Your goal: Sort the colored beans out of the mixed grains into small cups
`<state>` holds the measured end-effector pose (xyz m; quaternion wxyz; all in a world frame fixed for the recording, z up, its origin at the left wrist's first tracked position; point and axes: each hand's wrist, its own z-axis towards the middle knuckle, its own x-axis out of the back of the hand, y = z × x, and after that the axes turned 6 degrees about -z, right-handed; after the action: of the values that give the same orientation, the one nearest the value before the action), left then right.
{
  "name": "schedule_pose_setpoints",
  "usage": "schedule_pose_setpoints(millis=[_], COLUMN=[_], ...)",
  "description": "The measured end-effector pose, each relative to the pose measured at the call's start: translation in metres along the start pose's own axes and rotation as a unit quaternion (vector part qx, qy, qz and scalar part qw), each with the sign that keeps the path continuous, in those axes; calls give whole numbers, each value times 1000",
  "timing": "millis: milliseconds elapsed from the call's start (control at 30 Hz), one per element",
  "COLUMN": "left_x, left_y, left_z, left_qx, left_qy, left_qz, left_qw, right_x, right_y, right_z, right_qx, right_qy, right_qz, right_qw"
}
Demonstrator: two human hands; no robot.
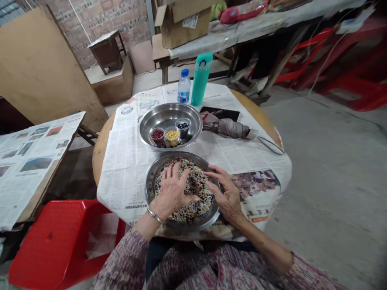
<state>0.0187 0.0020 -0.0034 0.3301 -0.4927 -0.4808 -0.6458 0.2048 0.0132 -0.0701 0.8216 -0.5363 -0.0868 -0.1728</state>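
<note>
Mixed grains point(198, 183) (flecked with yellow) lie beneath the left hand point(172, 190).

You face a brick wall point(121, 18); grey floor point(320, 173) spreads to your right, and a red stool point(51, 237) stands to your left.

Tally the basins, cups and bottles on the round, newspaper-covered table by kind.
Round silvery metal basins: 2
Small clear plastic cups: 3
Upright bottles, one clear and blue-capped, one teal: 2
Total: 7
</note>
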Motion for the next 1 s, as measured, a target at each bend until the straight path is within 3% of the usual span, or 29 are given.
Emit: schedule_pose_setpoints(millis=[233,367,467,567,700,867,1000], left_x=[-16,-12,-2,6,8,-2,-13], left_y=[19,17,11,1,-9,-13,-17], left_z=[33,24,6,-14,-43,-74,-85], left_qx=[-85,-151,-138,-83,-10,-10,-12], left_qy=[-63,-122,-112,-78,22,147,237], left_qz=[-35,-38,-16,-4,-11,-74,-121], left_qw=[994,980,984,993,1000,986,964], right_x=[-1,-2,-3,-3,-2,-2,-2], right_y=[0,0,0,0,1,3,0], right_z=[0,1,1,1,0,1,1], right_qx=[-12,-18,-20,-21,-22,-25,-33], right_qy=[4,6,4,3,0,-2,3], right_qz=[22,21,20,18,14,8,12], right_qw=[1000,1000,1000,1000,1000,1000,999])
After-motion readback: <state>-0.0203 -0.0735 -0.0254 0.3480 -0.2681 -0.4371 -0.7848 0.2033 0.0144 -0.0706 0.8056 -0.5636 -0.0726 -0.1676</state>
